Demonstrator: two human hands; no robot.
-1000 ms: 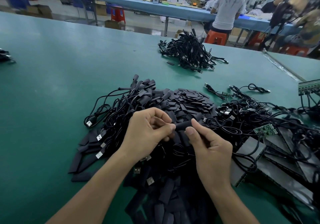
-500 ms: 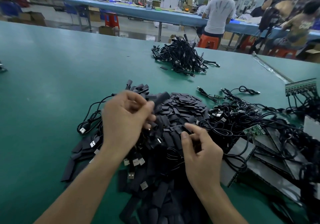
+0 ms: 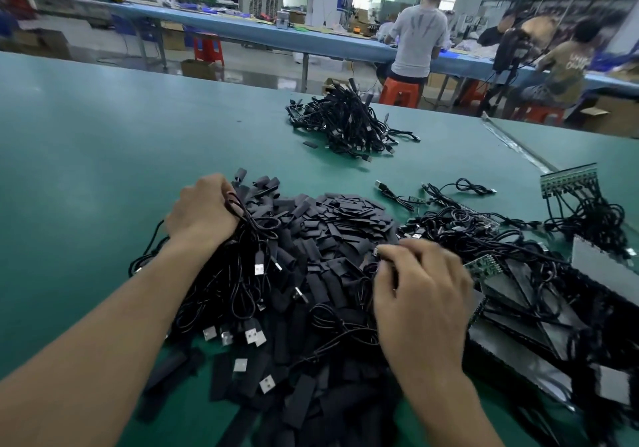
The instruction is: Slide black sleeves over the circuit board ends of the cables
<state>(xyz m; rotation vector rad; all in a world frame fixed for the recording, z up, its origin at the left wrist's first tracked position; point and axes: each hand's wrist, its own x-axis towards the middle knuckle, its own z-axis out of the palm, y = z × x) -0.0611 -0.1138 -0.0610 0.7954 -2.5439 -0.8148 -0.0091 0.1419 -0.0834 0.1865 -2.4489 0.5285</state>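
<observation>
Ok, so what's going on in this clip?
A person works bare-handed at a green table. The left hand grips a bunch of black cables at the left edge of a heap of black sleeves. The right hand reaches into the heap's right side, fingers curled; blur hides whether its grip has closed on anything. No sleeve is being slid on at this moment. A separate cable pile lies farther back.

Matt black sleeves (image 3: 349, 218), smooth black plastic-coated cables (image 3: 249, 273) with shiny metal USB plugs (image 3: 250, 336), smooth green table mat (image 3: 86, 156), glossy silvery bags (image 3: 518, 353)
</observation>
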